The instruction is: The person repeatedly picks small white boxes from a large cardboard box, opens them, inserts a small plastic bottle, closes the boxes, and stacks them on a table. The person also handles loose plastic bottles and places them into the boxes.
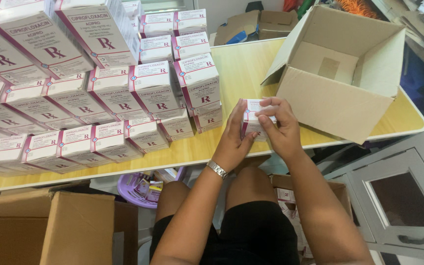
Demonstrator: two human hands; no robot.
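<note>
I hold a small white carton with a maroon edge in both hands above the front edge of the yellow table. My left hand, with a metal watch on its wrist, cups the carton from the left and below. From the right, the fingers of my right hand press on the carton's top and side. Stacks of matching white and maroon cartons cover the left half of the table, just left of my hands.
An open brown cardboard box lies tilted on the table's right end. Another cardboard box stands on the floor at lower left, and a purple basket with small items sits under the table. Grey cabinet doors are at right.
</note>
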